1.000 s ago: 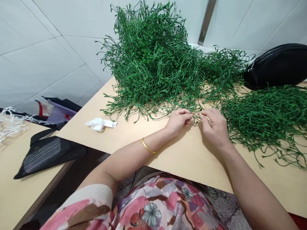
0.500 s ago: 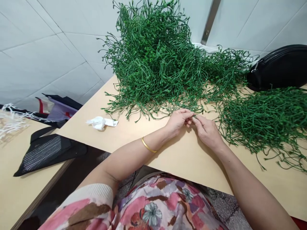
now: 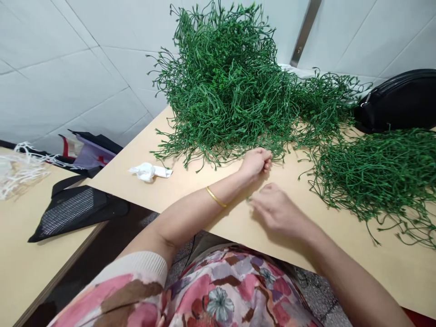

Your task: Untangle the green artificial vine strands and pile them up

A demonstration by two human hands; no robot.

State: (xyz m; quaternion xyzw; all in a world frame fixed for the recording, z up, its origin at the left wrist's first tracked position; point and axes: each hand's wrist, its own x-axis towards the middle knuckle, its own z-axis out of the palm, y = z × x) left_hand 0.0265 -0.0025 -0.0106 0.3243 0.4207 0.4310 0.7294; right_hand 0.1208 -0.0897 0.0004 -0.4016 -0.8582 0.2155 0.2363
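My left hand (image 3: 256, 162), with a gold bangle (image 3: 216, 197) on its forearm, is closed at the front edge of a tall heap of thin green stems (image 3: 225, 91). Its curled fingers hide what they hold, if anything. Nearer to me and to the right, my right hand (image 3: 279, 211) is closed in a pinch just above the table (image 3: 190, 195). A small green stem tip (image 3: 249, 200) sticks out at its fingertips, smeared by motion. The two hands are apart. Off to the right lies a lower bundle of similar green stems (image 3: 378, 168).
On the table's left part lies a crumpled white tissue (image 3: 148, 172). A black bag (image 3: 397, 102) stands at the back right against the tiled wall (image 3: 112, 68). A second table (image 3: 20, 263) at left holds a black mesh pouch (image 3: 70, 211) and white strands (image 3: 20, 170).
My hands, together at their fingertips before, have separated. The right hand has moved toward me and left with the small green tip. My left hand has shifted slightly, and the view has turned a little left.
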